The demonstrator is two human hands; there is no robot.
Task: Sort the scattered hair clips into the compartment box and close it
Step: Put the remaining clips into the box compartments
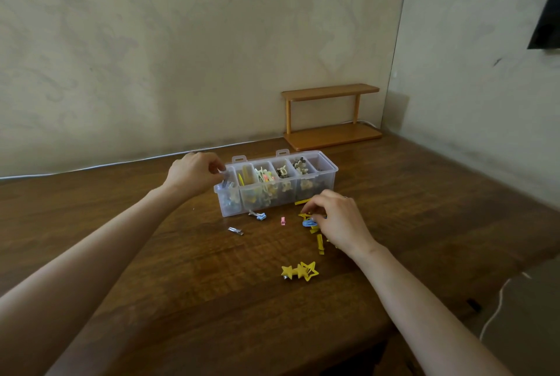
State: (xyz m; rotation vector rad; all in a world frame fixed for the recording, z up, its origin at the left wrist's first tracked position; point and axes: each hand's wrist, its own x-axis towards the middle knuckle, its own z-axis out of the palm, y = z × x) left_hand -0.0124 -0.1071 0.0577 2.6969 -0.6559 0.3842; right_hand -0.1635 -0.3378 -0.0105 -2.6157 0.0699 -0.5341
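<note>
A clear compartment box stands open on the wooden table, its sections holding several clips. My left hand hovers over the leftmost section and pinches a small silver clip above it. My right hand lies in front of the box, fingers curled onto a pile of yellow clips and a blue clip. Loose on the table are a blue-and-silver clip, a pink clip, a silver clip, a yellow bar clip and two yellow star clips.
A small wooden two-tier shelf stands at the back against the wall. A white cable runs along the table's far edge. The table's right edge drops off, with another cable hanging there.
</note>
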